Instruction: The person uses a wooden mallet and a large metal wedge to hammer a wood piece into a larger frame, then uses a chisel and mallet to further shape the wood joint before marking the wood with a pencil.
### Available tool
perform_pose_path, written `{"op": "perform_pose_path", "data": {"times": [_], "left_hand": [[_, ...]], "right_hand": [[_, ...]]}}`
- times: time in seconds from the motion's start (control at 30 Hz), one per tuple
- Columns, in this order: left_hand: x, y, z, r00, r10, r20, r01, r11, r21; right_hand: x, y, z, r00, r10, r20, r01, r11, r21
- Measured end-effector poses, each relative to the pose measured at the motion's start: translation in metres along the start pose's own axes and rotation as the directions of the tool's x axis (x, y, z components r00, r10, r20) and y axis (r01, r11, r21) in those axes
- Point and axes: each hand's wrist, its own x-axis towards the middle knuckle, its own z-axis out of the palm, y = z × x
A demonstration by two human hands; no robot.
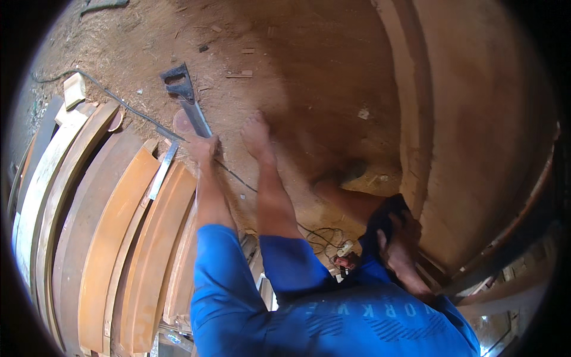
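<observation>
My left hand point(203, 147) is closed at the lower end of a handsaw's blade point(198, 119), with the fingers partly blurred. The handsaw's dark handle point(177, 82) points away from me, over the dirt floor. A round pinkish disc point(183, 122) shows just left of the blade. On the right, my right hand point(398, 244) rests over my bent knee, on the dark blue cloth of the shorts. Its fingers look apart and hold nothing that I can see. My bare left foot point(256, 134) is on the floor close to the left hand.
Several long wooden boards point(110, 250) lie side by side at the left, with a metal strip point(163, 171) on them and a small wood block point(74, 90) at their far end. A dark cable point(128, 107) crosses the floor. A large brown panel point(476, 119) borders the right.
</observation>
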Motion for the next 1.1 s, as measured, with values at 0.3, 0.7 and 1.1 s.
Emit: {"op": "perform_pose_path", "data": {"times": [0.3, 0.7, 1.1], "left_hand": [[-0.138, -0.089, -0.108, 0.823, 0.286, 0.491, 0.287, 0.536, -0.794], [-0.438, -0.132, -0.452, 0.182, 0.663, 0.726, -0.114, 0.748, -0.654], [-0.617, 0.112, -0.564, 0.055, 0.911, 0.409, -0.916, 0.209, -0.342]], "right_hand": [[-0.031, 0.001, -0.014, 0.985, -0.013, 0.170, 0.002, 0.998, 0.063], [-0.128, -0.084, -0.285, 0.645, -0.597, -0.477, 0.726, 0.674, 0.138], [-0.263, 0.185, -0.322, 0.755, -0.197, -0.625, 0.508, 0.779, 0.369]]}}
